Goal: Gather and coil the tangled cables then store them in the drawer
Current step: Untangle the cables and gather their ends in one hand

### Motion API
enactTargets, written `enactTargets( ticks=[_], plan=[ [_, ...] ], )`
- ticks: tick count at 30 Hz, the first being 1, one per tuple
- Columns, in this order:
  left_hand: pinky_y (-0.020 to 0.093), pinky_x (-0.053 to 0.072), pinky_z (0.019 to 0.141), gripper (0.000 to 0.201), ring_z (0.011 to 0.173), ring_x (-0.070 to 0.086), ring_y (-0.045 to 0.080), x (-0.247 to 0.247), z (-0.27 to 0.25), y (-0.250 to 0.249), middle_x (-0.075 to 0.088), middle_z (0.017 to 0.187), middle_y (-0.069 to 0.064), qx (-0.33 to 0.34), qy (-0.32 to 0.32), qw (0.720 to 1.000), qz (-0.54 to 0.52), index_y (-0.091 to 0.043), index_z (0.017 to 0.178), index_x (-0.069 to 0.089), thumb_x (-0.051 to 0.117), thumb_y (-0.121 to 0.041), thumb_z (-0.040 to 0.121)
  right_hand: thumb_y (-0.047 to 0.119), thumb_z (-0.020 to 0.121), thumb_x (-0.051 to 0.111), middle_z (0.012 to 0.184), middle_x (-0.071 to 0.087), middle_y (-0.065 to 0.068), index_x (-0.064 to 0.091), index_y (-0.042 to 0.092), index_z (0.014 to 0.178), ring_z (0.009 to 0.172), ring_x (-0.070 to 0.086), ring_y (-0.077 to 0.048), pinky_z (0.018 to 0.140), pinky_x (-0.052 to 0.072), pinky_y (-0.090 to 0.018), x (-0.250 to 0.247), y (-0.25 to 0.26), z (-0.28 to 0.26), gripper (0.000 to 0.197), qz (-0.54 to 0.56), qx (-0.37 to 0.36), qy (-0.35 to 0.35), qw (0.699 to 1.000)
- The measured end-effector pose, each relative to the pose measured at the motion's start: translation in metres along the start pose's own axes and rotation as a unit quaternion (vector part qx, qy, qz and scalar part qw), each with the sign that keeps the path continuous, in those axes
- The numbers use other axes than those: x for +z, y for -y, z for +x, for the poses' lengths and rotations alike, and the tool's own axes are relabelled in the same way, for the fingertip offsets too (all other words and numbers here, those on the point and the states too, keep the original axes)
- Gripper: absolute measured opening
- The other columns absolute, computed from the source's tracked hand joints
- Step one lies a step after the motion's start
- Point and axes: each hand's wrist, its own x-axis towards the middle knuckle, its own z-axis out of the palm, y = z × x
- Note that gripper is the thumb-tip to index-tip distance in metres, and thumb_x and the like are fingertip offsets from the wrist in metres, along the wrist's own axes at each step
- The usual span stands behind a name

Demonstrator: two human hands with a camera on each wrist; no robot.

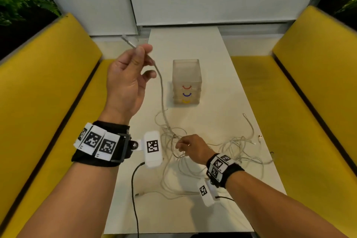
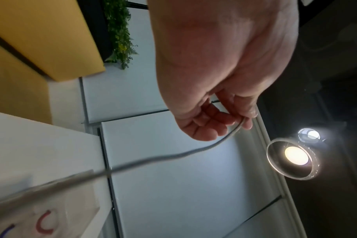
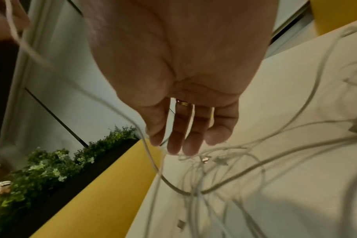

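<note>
My left hand [image 1: 144, 52] is raised over the table's left edge and pinches a grey cable [image 1: 161, 87] near its end between thumb and forefinger. In the left wrist view the left hand [image 2: 242, 120] holds the cable [image 2: 173, 156] at the fingertips. The cable hangs down into a tangle of white cables [image 1: 195, 157] spread on the white table [image 1: 193, 44]. My right hand [image 1: 184, 145] hovers low over the tangle; the right hand [image 3: 183, 145] has straight, relaxed fingers just above the tangle [image 3: 224, 177] and grips nothing. A translucent drawer unit [image 1: 187, 81] with red, blue and yellow handles stands closed behind the tangle.
Yellow benches [image 1: 48, 87] [image 1: 313, 83] run along both sides of the narrow table. Plants [image 1: 21, 0] sit behind the left bench. Loose cable ends [image 1: 245, 116] reach toward the table's right edge. A black cord [image 1: 135, 195] trails from my left wrist camera.
</note>
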Motion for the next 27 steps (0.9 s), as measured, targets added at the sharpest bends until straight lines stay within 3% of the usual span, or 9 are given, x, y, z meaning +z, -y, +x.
enactTargets(
  ticks=[2, 4, 6, 9, 13, 17, 20, 22, 27],
  plan=[
    [0.027, 0.051, 0.065, 0.020, 0.082, 0.062, 0.014, -0.001, -0.003, 0.004, 0.067, 0.087, 0.000, -0.010, -0.011, 1.000, 0.016, -0.016, 0.097, 0.075, 0.056, -0.020, 0.102, 0.022, 0.093, 0.065, 0.088, 0.069, 0.001, 0.067, 0.024, 0.102, 0.072, 0.061, -0.009, 0.071, 0.054, -0.030, 0.002, 0.010, -0.001, 0.010, 0.001, -0.016, -0.011, 1.000],
    [0.027, 0.050, 0.064, 0.033, 0.079, 0.063, 0.013, 0.001, -0.007, 0.005, 0.066, 0.081, -0.002, -0.013, -0.010, 1.000, 0.011, -0.021, 0.091, 0.078, 0.049, -0.016, 0.107, 0.023, 0.089, 0.071, 0.086, 0.064, 0.003, 0.055, 0.024, 0.124, 0.068, 0.057, -0.006, 0.066, 0.046, -0.020, 0.003, 0.020, 0.000, 0.038, -0.016, -0.021, 0.011, 1.000],
    [0.027, 0.051, 0.063, 0.036, 0.078, 0.064, 0.014, 0.007, -0.007, -0.001, 0.066, 0.079, -0.003, -0.005, -0.003, 1.000, 0.003, -0.021, 0.091, 0.079, 0.047, -0.015, 0.108, 0.025, 0.087, 0.073, 0.089, 0.062, 0.002, 0.051, 0.025, 0.132, 0.074, 0.056, -0.010, 0.073, 0.044, -0.022, 0.008, 0.028, 0.001, 0.049, -0.061, -0.019, 0.054, 0.996],
    [0.027, 0.053, 0.063, 0.034, 0.079, 0.065, 0.014, 0.012, -0.002, -0.010, 0.067, 0.080, -0.003, 0.010, 0.007, 1.000, 0.001, -0.020, 0.093, 0.078, 0.047, -0.016, 0.107, 0.023, 0.094, 0.061, 0.094, 0.065, 0.002, 0.067, 0.021, 0.101, 0.088, 0.059, -0.016, 0.079, 0.043, -0.027, 0.024, 0.036, 0.005, 0.010, -0.144, -0.026, 0.095, 0.985],
    [0.031, 0.055, 0.066, 0.025, 0.080, 0.066, 0.018, 0.009, -0.001, -0.002, 0.066, 0.083, 0.002, 0.015, -0.001, 0.999, 0.051, -0.016, 0.096, 0.074, 0.051, -0.017, 0.106, 0.012, 0.096, 0.046, 0.072, 0.058, 0.010, 0.053, 0.029, 0.064, 0.074, 0.055, -0.016, 0.069, 0.039, -0.026, 0.026, 0.041, 0.007, 0.037, -0.133, -0.026, 0.060, 0.989],
    [0.033, 0.055, 0.068, 0.020, 0.075, 0.068, 0.020, 0.000, -0.008, 0.026, 0.067, 0.083, 0.003, -0.015, -0.020, 0.995, 0.094, -0.012, 0.098, 0.067, 0.050, -0.018, 0.106, 0.008, 0.097, 0.045, 0.090, 0.067, 0.001, 0.071, 0.014, 0.087, 0.086, 0.060, -0.017, 0.075, 0.039, -0.022, -0.004, 0.060, 0.003, 0.029, -0.119, -0.092, -0.017, 0.989],
    [0.034, 0.054, 0.066, 0.019, 0.065, 0.061, 0.017, -0.003, -0.013, 0.042, 0.061, 0.077, 0.002, -0.027, -0.031, 0.993, 0.107, -0.011, 0.099, 0.064, 0.048, -0.016, 0.108, 0.009, 0.100, 0.046, 0.079, 0.059, 0.018, 0.072, 0.010, 0.088, 0.072, 0.056, 0.004, 0.068, 0.037, -0.016, -0.028, 0.074, 0.005, 0.028, -0.036, -0.108, -0.072, 0.991],
    [0.031, 0.052, 0.061, 0.020, 0.061, 0.055, 0.014, -0.005, -0.013, 0.049, 0.056, 0.074, 0.000, -0.030, -0.045, 0.991, 0.122, -0.013, 0.098, 0.065, 0.047, -0.016, 0.108, 0.008, 0.100, 0.046, 0.078, 0.062, 0.015, 0.069, 0.010, 0.082, 0.063, 0.055, 0.009, 0.068, 0.041, -0.019, -0.040, 0.087, 0.003, 0.029, 0.048, -0.132, -0.106, 0.984],
    [0.026, 0.036, 0.047, 0.023, 0.056, 0.042, 0.009, -0.009, -0.012, 0.059, 0.047, 0.071, -0.004, -0.056, -0.054, 0.981, 0.176, -0.018, 0.094, 0.067, 0.049, -0.017, 0.108, 0.005, 0.102, 0.045, 0.079, 0.068, -0.006, 0.067, 0.011, 0.084, 0.066, 0.058, -0.016, 0.053, 0.047, -0.030, -0.072, 0.133, -0.020, 0.029, 0.190, -0.165, -0.148, 0.956]
  ],
)
